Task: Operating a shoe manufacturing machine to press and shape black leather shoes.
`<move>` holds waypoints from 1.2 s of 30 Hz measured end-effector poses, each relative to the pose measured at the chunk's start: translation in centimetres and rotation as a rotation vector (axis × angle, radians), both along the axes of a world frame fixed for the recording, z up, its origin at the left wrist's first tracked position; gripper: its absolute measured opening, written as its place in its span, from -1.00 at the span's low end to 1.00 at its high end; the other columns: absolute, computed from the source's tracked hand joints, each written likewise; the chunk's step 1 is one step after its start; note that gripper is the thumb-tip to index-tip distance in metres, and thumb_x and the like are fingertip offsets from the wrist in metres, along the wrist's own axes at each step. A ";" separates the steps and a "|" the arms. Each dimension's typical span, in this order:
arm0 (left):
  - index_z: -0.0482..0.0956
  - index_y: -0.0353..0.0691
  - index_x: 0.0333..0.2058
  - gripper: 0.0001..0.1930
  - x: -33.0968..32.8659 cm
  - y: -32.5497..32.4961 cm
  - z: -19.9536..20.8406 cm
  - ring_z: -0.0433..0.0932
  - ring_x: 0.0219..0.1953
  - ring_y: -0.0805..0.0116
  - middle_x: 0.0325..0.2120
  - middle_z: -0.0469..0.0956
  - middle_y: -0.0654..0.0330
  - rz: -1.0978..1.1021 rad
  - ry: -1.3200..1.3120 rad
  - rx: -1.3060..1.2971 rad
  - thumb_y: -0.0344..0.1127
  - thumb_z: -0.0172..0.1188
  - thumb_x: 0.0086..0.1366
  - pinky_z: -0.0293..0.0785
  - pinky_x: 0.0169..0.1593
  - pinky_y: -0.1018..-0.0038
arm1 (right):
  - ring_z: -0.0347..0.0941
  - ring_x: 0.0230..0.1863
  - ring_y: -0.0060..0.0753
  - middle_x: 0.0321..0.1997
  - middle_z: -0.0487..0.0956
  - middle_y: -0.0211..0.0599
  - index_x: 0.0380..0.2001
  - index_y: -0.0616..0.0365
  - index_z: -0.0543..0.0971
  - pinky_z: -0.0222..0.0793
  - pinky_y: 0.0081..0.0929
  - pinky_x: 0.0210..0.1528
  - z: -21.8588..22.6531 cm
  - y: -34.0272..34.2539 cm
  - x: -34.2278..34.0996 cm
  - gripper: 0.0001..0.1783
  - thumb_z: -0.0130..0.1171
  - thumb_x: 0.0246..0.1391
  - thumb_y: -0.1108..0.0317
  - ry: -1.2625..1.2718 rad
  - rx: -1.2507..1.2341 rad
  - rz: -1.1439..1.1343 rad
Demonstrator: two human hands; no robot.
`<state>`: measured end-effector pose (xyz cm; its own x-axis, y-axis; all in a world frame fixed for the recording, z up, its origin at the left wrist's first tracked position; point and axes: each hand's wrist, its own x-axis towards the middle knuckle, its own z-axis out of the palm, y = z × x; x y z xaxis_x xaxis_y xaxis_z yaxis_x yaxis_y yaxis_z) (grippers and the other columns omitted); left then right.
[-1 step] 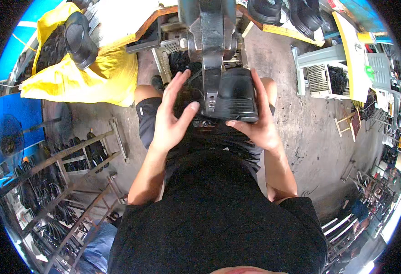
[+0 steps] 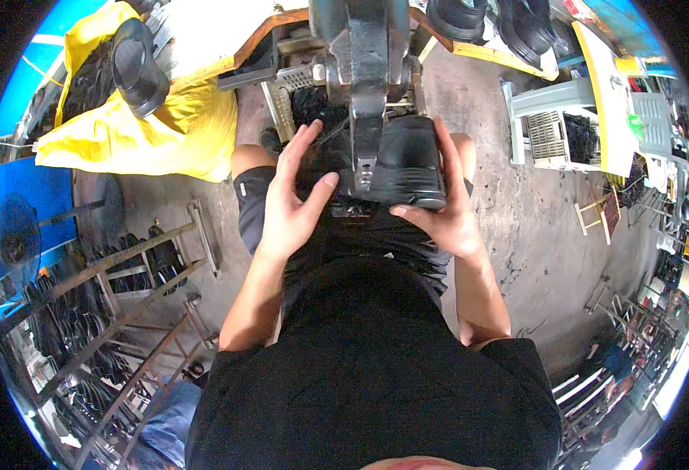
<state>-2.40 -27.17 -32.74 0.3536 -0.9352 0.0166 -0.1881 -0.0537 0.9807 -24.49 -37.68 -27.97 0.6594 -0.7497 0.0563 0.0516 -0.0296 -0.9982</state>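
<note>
A black shoe (image 2: 412, 160) sits in front of me, pressed close to the right side of a dark metal machine head (image 2: 368, 102). My right hand (image 2: 448, 205) grips it, fingers along its right side and thumb at its near edge. On the machine's other side, my left hand (image 2: 293, 200) has its thumb and fingers spread apart. The left thumb tip comes near dark material beside the machine's lower end; whether they touch is unclear. Shadow hides what lies under the machine head.
More black shoes stand on the bench (image 2: 286, 17) at the right and on a yellow sack (image 2: 164, 137) at the left. Metal racks (image 2: 97, 274) with shoes fill the lower left. A crate (image 2: 547, 137) under a table, a fan (image 2: 15, 243) and a small stool (image 2: 599, 211) are around.
The machine head and the shoe have shifted slightly to the right in the picture. My hands keep nearly the same pose.
</note>
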 end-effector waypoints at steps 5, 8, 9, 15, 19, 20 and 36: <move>0.24 -0.29 0.28 -0.42 -0.8 1.9 -1.8 0.14 0.39 0.25 0.35 0.19 0.11 0.479 0.129 -0.098 -0.52 0.19 0.32 0.02 0.42 0.30 | 0.14 0.42 -0.15 0.46 0.09 -0.02 0.48 0.22 -0.10 0.10 -0.23 0.42 -1.2 0.2 0.9 0.35 0.57 -0.32 0.56 0.103 -0.254 -0.043; 0.32 -0.24 0.25 -0.51 -1.4 4.3 -2.3 0.25 0.32 0.24 0.19 0.40 0.16 0.392 0.810 0.050 -0.08 0.04 0.48 0.12 0.38 0.27 | 0.23 0.36 -0.16 0.39 0.18 0.09 0.46 0.25 -0.01 0.17 -0.22 0.36 -4.0 2.5 1.9 0.30 0.57 -0.32 0.48 0.049 -0.285 -0.234; 0.33 -0.23 0.25 -0.42 -1.4 4.7 -2.1 0.30 0.30 0.22 0.16 0.45 0.16 0.245 1.213 0.088 0.08 -0.06 0.47 0.15 0.37 0.25 | 0.18 0.41 -0.09 0.41 0.20 0.04 0.45 0.21 0.03 0.10 -0.23 0.41 -4.8 3.8 2.1 0.21 0.47 -0.28 0.55 0.079 -0.248 -0.118; 0.35 -0.29 0.25 -0.20 0.6 6.1 -3.9 0.53 0.11 -0.05 0.17 0.47 -0.08 0.142 1.809 -0.146 0.34 -0.21 0.40 0.41 0.23 -0.03 | 0.12 0.44 0.17 0.43 0.22 -0.10 0.30 0.17 0.32 0.13 -0.06 0.44 -4.1 5.6 5.4 -0.15 0.25 -0.18 0.62 0.082 -0.692 0.383; 0.42 -0.41 0.15 -0.39 3.4 7.9 -3.0 0.62 -0.10 -0.10 -0.03 0.56 -0.18 0.174 1.578 -0.150 0.05 -0.11 0.42 0.54 0.09 -0.05 | 0.08 0.47 0.13 0.47 0.17 -0.03 0.38 0.20 0.17 0.07 -0.10 0.45 -4.9 4.5 3.9 -0.10 0.27 -0.08 0.54 0.294 -0.606 0.363; 0.43 -0.43 0.11 -0.46 4.2 8.6 -4.6 0.63 -0.13 -0.09 -0.06 0.57 -0.19 0.154 1.487 -0.117 -0.04 -0.06 0.43 0.55 0.07 -0.04 | 0.07 0.48 0.09 0.47 0.17 0.00 0.40 0.20 0.13 0.04 -0.13 0.46 -5.3 4.5 3.4 -0.07 0.28 -0.06 0.54 0.345 -0.555 0.353; 0.31 -0.28 0.24 -0.48 3.3 8.7 3.2 0.57 -0.19 0.20 0.03 0.49 -0.07 0.118 1.213 -0.176 -0.13 0.06 0.41 0.62 -0.04 0.24 | 0.23 0.39 -0.04 0.41 0.25 -0.05 0.38 0.18 0.18 0.31 -0.23 0.30 -5.3 4.8 4.4 -0.17 0.25 0.04 0.53 0.371 -0.363 0.344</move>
